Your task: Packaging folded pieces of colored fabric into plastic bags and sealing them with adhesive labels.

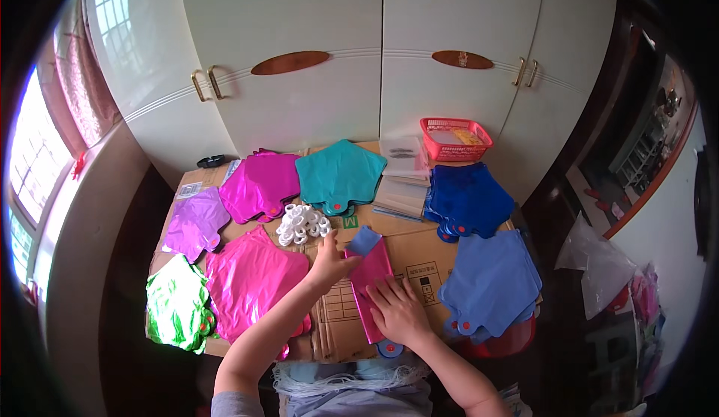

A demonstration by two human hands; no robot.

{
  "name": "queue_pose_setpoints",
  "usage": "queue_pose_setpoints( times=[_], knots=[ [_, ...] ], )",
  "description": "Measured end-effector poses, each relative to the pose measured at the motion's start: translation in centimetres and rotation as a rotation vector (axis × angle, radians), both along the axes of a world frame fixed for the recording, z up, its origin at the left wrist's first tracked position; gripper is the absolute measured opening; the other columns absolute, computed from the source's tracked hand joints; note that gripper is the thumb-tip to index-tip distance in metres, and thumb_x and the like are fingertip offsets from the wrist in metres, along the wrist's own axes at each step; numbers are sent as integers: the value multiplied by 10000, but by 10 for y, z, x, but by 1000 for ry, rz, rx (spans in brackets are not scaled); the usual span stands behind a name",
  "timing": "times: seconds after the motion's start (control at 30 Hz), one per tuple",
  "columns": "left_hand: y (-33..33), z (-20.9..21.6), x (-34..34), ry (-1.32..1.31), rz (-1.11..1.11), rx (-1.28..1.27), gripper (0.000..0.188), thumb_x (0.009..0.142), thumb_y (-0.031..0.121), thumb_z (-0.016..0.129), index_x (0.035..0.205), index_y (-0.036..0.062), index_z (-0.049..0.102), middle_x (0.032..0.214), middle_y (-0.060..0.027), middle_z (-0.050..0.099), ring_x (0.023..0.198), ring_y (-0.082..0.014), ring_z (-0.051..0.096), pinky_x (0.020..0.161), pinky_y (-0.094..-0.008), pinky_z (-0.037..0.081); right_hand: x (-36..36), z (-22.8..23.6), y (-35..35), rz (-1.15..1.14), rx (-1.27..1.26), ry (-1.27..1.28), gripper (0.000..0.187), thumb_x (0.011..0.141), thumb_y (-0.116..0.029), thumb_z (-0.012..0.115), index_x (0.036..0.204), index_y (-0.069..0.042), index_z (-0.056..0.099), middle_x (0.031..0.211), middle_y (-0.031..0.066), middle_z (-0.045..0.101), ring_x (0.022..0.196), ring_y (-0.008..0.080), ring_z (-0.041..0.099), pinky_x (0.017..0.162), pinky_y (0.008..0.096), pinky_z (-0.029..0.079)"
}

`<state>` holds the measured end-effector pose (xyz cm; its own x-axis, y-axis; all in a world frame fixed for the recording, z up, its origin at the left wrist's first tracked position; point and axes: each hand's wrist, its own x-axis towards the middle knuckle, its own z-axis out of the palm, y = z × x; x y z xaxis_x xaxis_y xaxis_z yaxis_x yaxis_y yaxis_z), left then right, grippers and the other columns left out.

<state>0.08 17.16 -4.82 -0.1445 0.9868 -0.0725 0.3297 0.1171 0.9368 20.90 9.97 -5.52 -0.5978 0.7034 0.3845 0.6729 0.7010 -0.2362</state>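
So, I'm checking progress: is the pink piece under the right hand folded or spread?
Folded: the pink piece forms a narrow, straight-sided strip.

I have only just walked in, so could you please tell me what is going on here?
Someone is working over a brown cardboard surface. Their right hand lies flat on a shiny pink, narrow strip with blue showing at both ends. The left hand is beside a pile of small white ring-shaped pieces. Flat, many-cornered stacks in several colours lie around.

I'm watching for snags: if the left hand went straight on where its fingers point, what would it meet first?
The left hand would probably meet the white rings first, at the pile's right edge; depth is unclear.
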Motion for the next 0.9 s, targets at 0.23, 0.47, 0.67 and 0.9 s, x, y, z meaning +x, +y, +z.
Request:
queue_pose_setpoints(
  times=[0.23,0.47,0.67,0.9],
  knots=[
    [-27,27,5,460,-343,-155,496,656,265,760,1045,-10,623,825,-182,679,823,-305,675,753,-391,536,0,-1,-1,-17,-13,-16,437,907,-293,519,1295,-94,514,1309,117,531,1293,315,421,1083,552,262],
    [-38,6,-1,657,-327,92,409,653,358,768,848,18,650,728,-196,642,711,-356,642,666,-422,505,1,-3,-1,1,-2,-8,384,873,-310,571,1154,-48,562,1304,112,525,1292,299,417,1084,539,269],
    [-44,-5,-4,746,-317,130,436,676,408,758,845,25,636,787,-163,624,875,-355,590,771,-447,452,-1,8,-4,42,61,71,297,821,-263,610,1022,-44,609,1162,113,564,1095,267,512,973,405,407],
    [-50,1,1,779,-315,100,421,692,383,741,916,43,636,831,-135,651,947,-321,588,790,-462,439,-1,7,-4,62,59,106,257,814,-224,609,1001,-48,614,1102,110,577,1032,271,529,901,395,449]
  ],
)
